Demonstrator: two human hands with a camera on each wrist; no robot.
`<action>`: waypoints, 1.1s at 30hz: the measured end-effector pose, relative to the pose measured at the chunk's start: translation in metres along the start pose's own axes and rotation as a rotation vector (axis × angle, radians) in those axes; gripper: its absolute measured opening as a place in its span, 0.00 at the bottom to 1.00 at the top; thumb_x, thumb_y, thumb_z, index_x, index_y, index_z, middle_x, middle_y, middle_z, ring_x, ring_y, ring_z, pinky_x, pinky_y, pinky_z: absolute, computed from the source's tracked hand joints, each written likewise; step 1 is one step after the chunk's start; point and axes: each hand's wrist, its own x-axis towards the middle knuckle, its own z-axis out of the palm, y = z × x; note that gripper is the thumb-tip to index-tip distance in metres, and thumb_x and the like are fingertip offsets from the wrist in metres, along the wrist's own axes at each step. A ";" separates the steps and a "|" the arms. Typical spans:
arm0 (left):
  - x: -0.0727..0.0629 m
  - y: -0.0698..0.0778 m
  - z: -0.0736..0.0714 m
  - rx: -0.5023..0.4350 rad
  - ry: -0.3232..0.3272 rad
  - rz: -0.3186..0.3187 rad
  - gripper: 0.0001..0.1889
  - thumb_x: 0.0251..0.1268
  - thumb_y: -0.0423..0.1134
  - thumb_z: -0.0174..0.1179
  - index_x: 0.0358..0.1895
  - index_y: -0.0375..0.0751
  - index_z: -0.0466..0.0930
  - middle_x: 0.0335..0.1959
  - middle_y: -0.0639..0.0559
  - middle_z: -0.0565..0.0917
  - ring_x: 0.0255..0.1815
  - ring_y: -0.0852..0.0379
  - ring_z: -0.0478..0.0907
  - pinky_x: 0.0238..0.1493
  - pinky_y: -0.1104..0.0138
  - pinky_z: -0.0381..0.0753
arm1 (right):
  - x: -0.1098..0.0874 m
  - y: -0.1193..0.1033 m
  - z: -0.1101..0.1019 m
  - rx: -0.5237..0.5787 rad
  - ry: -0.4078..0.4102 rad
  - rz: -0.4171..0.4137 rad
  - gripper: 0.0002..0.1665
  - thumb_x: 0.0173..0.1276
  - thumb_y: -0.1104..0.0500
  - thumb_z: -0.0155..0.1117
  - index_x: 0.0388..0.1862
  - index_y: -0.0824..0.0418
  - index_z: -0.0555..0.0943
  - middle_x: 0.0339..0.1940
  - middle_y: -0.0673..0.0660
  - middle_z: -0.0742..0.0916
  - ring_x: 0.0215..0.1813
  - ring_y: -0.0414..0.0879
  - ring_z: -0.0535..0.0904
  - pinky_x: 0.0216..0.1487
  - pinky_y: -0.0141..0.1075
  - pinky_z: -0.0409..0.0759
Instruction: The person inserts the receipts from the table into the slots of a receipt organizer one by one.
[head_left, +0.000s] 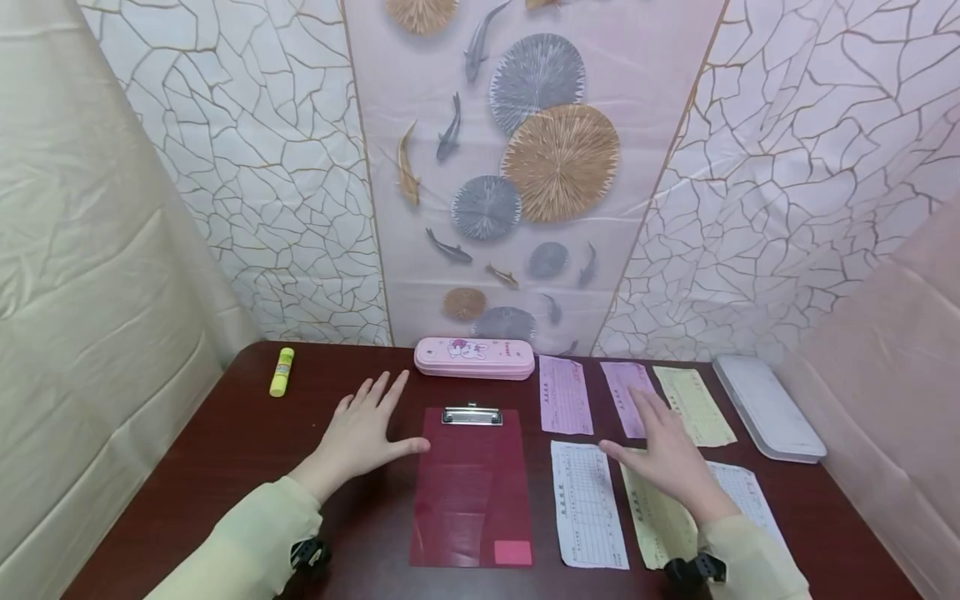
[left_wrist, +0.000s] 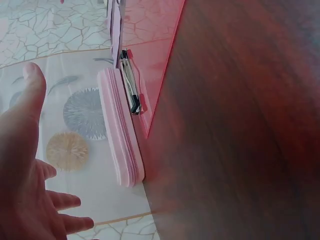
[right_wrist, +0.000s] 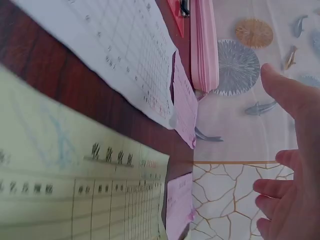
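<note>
My left hand [head_left: 362,435] hovers palm down with fingers spread, its thumb by the upper left edge of a red clipboard [head_left: 472,483] with a metal clip [head_left: 472,416]. It holds nothing. My right hand [head_left: 666,450] is likewise spread and bare, above several printed slips. Around it are a white slip [head_left: 589,504], a yellow slip [head_left: 660,521] partly under the hand, another white slip [head_left: 746,492] partly covered by the forearm, two pink slips, one at left [head_left: 565,396] and one nearer the fingers [head_left: 624,392], and a yellow slip [head_left: 696,406] behind.
A pink pencil case [head_left: 474,359] lies at the table's back edge, behind the clipboard. At the far left is a yellow glue stick [head_left: 281,372]. A white flat box [head_left: 768,408] sits at the right edge. Patterned cloth [head_left: 300,183] hangs behind the dark table [head_left: 202,492].
</note>
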 end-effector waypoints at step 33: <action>0.071 0.039 0.038 -0.025 -0.099 0.333 0.23 0.60 0.52 0.63 0.53 0.42 0.81 0.51 0.46 0.80 0.54 0.48 0.75 0.58 0.56 0.73 | 0.070 -0.021 0.030 0.111 -0.082 0.024 0.33 0.64 0.54 0.64 0.64 0.69 0.70 0.61 0.71 0.75 0.64 0.67 0.68 0.63 0.60 0.65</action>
